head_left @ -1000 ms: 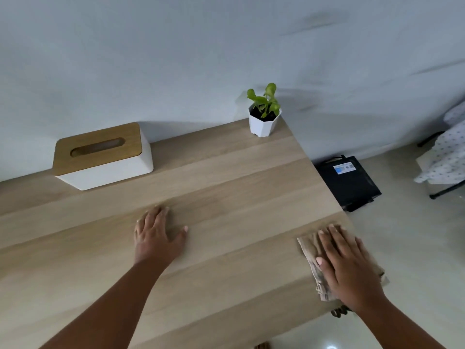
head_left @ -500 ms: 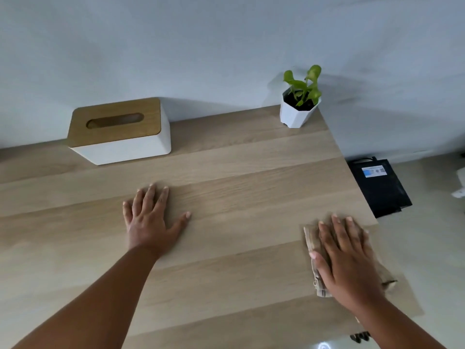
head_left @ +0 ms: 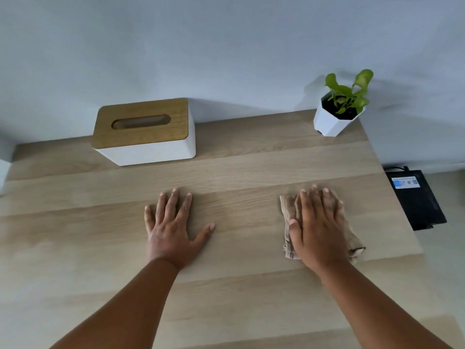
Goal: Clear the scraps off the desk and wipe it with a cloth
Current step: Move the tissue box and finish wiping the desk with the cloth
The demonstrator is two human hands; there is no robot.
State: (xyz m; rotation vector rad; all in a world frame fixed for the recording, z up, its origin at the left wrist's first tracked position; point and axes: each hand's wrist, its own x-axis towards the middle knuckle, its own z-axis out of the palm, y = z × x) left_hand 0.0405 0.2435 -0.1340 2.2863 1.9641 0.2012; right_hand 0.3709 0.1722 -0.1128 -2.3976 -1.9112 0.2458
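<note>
The worktop was pale wood-grain laminate laid in long bands, set against a plain grey-white wall. A tissue box, white-sided with rounded corners and a brown wooden lid bearing an oval slot, stood at the back left against the wall. A small plant with glossy green leaves sat in a faceted white pot at the back right corner. On the floor beside the right edge lay a flat black box with a blue-and-white label.

The left hand lay flat on bare wood, fingers spread wide, holding nothing. The right hand pressed flat, fingers straight, on the cloth, a crumpled beige rag lying on the worktop's right side, near its right edge.

Compared with half a second earlier, the cloth and right hand sat further in from the right edge and further from the front. The left hand was in much the same spot, and the view had swung leftward.
</note>
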